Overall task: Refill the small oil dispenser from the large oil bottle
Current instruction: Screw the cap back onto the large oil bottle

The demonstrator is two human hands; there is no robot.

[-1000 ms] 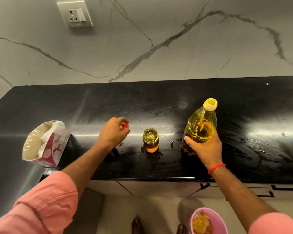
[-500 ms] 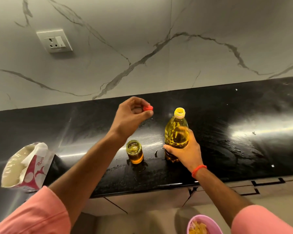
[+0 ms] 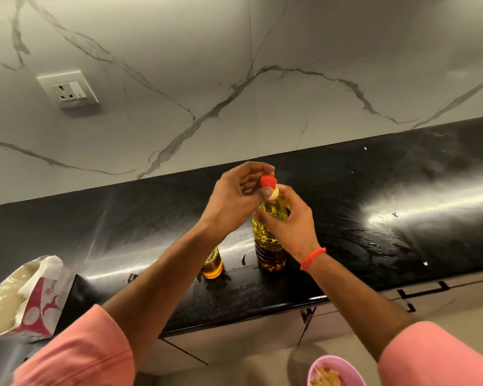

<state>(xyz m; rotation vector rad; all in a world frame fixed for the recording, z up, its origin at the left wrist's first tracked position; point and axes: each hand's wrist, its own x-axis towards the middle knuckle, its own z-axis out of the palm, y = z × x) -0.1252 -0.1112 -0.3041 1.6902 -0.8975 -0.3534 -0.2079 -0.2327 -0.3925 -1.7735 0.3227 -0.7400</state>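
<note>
The large oil bottle (image 3: 268, 240), clear plastic with yellow oil, stands upright on the black countertop (image 3: 374, 224). My right hand (image 3: 287, 218) grips its upper body just below the neck. My left hand (image 3: 234, 199) pinches the red cap (image 3: 268, 181) right on top of the bottle's yellow mouth. The small oil dispenser (image 3: 214, 263), a little glass jar holding amber oil, stands to the left of the bottle, and my left forearm hides its top.
An open white and pink bag (image 3: 25, 296) of white powder lies at the counter's left end. A pink bowl (image 3: 335, 371) with food sits on the floor below. A wall socket (image 3: 69, 89) is on the marble backsplash. Oil smears mark the counter near the jar.
My left hand has carried the red cap rightward from above the jar onto the bottle's mouth. My right hand has slid up the bottle toward the neck.
</note>
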